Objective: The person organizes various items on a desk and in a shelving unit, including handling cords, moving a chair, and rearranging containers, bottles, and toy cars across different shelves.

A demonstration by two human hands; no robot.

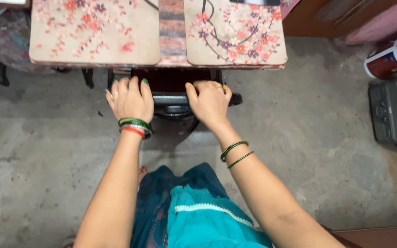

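My left hand (129, 98) and my right hand (209, 101) are both curled over a dark chair (173, 103) tucked under the table (173, 43). The left grips the chair's top edge on the left side, the right on the right side. Fingers of both hands wrap over the far edge, so their tips are hidden. Green and red bangles sit on my left wrist, thin green ones on my right forearm. The table carries two floral place mats (95, 32) on a striped cloth.
Bare concrete floor (47, 151) spreads on both sides. A grey case (394, 115) and a red-and-white container (391, 57) stand at the right. Wooden furniture (327, 18) is at the upper right. My teal skirt (198, 211) fills the bottom centre.
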